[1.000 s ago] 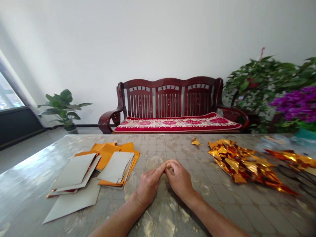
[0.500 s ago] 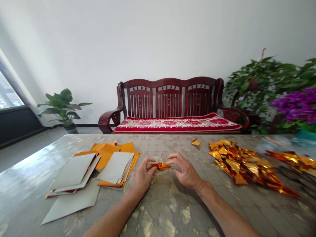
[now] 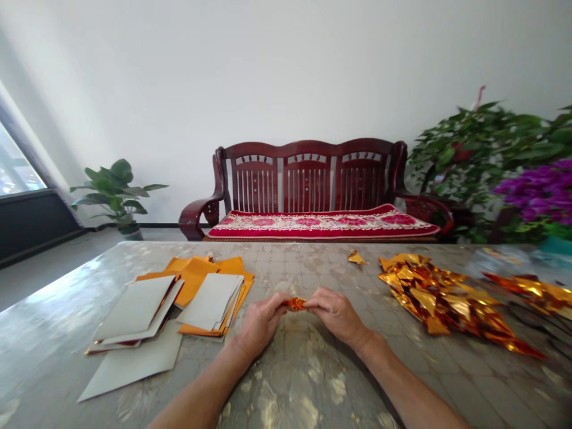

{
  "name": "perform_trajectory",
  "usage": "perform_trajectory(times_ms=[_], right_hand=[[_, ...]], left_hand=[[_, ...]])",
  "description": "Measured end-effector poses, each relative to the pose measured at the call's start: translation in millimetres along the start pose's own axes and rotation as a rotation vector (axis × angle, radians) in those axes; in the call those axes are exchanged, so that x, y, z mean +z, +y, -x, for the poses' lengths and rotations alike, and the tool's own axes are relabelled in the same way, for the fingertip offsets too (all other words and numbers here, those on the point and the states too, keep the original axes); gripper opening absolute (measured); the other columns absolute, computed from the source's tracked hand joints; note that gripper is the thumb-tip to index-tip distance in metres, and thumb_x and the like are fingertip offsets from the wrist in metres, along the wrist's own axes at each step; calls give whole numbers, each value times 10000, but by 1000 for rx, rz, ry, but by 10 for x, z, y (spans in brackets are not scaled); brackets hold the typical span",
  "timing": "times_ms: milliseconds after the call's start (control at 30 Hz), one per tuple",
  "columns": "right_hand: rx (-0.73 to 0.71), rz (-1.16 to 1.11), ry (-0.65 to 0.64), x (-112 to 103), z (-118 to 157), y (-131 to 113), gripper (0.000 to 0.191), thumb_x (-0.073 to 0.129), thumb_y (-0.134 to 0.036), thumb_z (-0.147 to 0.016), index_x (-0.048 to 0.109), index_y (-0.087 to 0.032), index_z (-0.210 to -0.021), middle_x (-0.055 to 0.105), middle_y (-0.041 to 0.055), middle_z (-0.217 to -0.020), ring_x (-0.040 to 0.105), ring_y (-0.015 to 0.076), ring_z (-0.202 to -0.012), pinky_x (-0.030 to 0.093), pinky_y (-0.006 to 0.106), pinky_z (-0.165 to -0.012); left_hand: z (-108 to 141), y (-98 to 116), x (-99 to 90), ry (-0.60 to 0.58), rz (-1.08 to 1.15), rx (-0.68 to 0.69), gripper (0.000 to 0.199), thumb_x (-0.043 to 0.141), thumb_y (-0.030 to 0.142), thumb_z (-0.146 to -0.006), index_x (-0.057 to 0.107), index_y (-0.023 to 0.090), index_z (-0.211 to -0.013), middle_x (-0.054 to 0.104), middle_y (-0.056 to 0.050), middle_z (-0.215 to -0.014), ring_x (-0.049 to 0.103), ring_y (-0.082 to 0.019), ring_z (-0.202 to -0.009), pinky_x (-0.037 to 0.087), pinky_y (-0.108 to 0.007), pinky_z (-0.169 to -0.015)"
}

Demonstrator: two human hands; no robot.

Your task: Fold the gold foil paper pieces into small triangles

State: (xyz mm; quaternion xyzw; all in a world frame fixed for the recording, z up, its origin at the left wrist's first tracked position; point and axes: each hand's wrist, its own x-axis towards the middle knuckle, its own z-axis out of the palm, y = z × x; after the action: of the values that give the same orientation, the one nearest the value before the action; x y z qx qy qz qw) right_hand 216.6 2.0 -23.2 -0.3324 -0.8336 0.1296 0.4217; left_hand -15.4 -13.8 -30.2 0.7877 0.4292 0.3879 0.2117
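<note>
A small folded piece of shiny gold-orange foil paper (image 3: 296, 304) is held just above the table, in front of me. My left hand (image 3: 264, 319) pinches its left end between thumb and fingers. At the opposite end, my right hand (image 3: 336, 313) is closed in a pinch too. Only the middle of the foil shows; both tips are hidden by my fingers. To the left of my hands lie stacks of paper sheets (image 3: 212, 302), pale on one face and orange on the other. A heap of folded gold foil pieces (image 3: 440, 292) spreads out on the right.
One loose foil piece (image 3: 356, 257) lies near the far edge of the patterned table (image 3: 295, 381). More foil (image 3: 531, 290), clear plastic and dark cords are at the far right. Behind the table stand a wooden bench (image 3: 308, 179) and potted plants (image 3: 116, 190).
My right hand has closed from spread fingers into a pinch on the foil's right end. Less of the foil shows between my hands, and my left fingers are curled more tightly.
</note>
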Motion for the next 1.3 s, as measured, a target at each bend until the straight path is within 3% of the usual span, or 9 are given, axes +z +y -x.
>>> perform_trajectory(times_ms=[233,500,1300], right_hand=[[42,-10,-7,-8,16,-14,171,605,-271,-912,767,-259,-859,689,14,-765,656,139,-721,498,233,-669],[-12,-13,-73,-23,61,-27,174,593,-233,-913,766,-255,-914,747,25,-841,692,158,-788,530,263,-739],[34,-79,-78,85,82,-25,177,589,-280,-933,766,-265,-930,759,28,-902,702,162,-835,550,282,-784]], left_hand=[[26,88,-151,-115,-101,51,194,481,232,-927,662,271,-988,714,-8,-849,655,-155,-760,429,-208,-677],[2,12,-28,-84,28,-53,103,529,209,-881,612,230,-824,632,42,-716,581,-118,-677,393,-183,-635],[-33,-7,28,-100,142,-122,78,554,230,-843,600,203,-786,646,38,-728,583,-131,-715,410,-202,-651]])
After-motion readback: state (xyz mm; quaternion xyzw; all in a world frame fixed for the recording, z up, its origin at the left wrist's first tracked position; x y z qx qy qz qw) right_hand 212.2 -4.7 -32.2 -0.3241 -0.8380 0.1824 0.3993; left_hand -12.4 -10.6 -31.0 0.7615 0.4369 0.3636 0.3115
